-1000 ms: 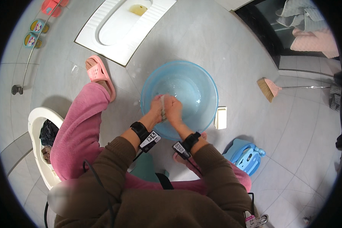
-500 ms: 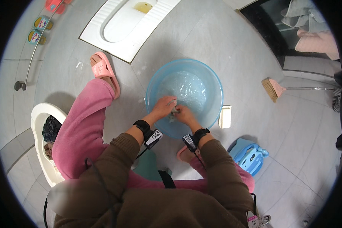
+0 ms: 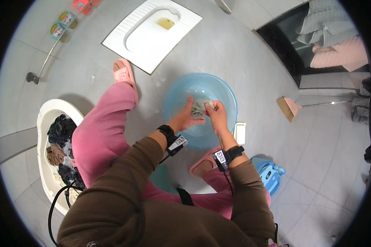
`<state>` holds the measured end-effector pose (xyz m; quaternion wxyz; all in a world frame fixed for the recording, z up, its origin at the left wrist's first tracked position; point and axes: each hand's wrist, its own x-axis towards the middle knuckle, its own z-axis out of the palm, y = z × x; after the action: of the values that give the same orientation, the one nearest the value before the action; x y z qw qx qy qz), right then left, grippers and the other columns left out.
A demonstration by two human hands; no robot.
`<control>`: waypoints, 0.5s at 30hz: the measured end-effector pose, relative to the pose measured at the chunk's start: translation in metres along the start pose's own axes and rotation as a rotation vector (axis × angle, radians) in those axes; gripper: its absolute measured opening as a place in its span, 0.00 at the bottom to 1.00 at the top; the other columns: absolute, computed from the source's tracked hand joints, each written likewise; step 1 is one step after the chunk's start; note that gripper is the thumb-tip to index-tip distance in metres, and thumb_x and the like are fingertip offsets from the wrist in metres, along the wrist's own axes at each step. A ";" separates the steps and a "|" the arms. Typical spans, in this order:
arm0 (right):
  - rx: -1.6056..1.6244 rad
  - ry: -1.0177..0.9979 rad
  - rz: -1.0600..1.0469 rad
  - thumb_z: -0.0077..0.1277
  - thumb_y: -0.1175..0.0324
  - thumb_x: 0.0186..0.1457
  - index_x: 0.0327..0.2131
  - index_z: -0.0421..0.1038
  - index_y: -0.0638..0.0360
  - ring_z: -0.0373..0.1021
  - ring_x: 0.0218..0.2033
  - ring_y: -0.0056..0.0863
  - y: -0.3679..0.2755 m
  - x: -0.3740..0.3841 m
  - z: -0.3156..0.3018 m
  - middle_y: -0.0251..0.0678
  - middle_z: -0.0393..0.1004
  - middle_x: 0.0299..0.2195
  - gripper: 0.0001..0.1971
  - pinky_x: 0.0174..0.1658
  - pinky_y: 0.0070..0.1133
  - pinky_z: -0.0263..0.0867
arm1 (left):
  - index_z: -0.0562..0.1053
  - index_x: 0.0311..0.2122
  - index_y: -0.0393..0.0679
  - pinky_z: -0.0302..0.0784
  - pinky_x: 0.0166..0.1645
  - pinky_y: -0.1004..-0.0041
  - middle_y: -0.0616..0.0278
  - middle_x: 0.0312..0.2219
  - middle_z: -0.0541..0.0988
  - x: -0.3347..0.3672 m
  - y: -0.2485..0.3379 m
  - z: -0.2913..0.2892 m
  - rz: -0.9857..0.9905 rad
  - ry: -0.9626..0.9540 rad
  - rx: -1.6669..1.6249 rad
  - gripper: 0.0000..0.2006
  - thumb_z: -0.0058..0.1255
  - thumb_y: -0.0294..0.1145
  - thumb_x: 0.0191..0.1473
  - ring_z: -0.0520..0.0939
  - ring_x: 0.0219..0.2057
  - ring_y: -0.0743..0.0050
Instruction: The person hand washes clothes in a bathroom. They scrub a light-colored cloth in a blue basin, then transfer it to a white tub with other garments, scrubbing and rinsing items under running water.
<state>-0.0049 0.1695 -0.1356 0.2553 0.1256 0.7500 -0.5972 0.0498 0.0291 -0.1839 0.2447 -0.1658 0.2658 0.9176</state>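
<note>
A small wet grey-green cloth is spread out above the water in a light-blue round basin. Its right edge is pinched between the thumb and fingers of my right hand. On the cloth's left side, my left hand has its fingers apart, with the thumb up and the other fingers behind or under the cloth. Part of the left hand is smeared by motion. Both wrists carry black straps with small tagged devices.
At left stands a white tub of dark and brown wet clothes. A white bar-shaped box lies right of the basin, with a blue plastic stool nearer me. Beyond are a squat toilet and a pink broom.
The cloth has risen from the near side of the basin and opened out. My left hand has gone from bunching it to spread fingers; the right hand has moved right and up. The view has shifted.
</note>
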 end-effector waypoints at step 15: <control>-0.940 -0.176 -0.933 0.52 0.82 0.47 0.58 0.57 0.47 0.69 0.45 0.40 -0.051 -0.063 -0.037 0.40 0.61 0.55 0.34 0.45 0.31 0.68 | 0.66 0.25 0.49 0.54 0.19 0.82 0.73 0.19 0.64 -0.001 0.047 0.061 -0.350 -0.240 0.381 0.07 0.52 0.25 0.47 0.62 0.18 0.87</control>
<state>0.0144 0.1998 -0.0539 0.0577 -0.3859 0.8825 -0.2625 0.0150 0.0287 -0.1159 0.4558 -0.0502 0.3698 0.8080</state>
